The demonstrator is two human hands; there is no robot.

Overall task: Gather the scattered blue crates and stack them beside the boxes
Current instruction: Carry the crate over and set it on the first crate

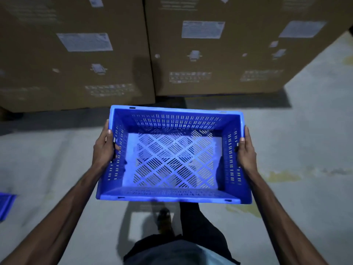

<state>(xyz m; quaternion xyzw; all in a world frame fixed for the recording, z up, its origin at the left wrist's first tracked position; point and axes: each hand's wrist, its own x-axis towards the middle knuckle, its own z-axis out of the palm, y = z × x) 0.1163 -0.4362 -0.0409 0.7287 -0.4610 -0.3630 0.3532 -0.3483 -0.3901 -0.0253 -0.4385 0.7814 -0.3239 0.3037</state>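
**A:** What is threatening to go wrong?

**B:** The blue crate is hanging above the floor, just near of the boxes. Walking behind it, the person could be tripping or ramming the cardboard.

**A:** And the hands?

**B:** The left hand and right hand are each gripping a side wall, thumbs lying on the rim.

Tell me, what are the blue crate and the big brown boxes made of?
The crate looks like moulded plastic: even bright blue, slightly glossy, with neat slots in its walls and base. The boxes look like cardboard: dull brown, flat sides, with white paper labels stuck on.
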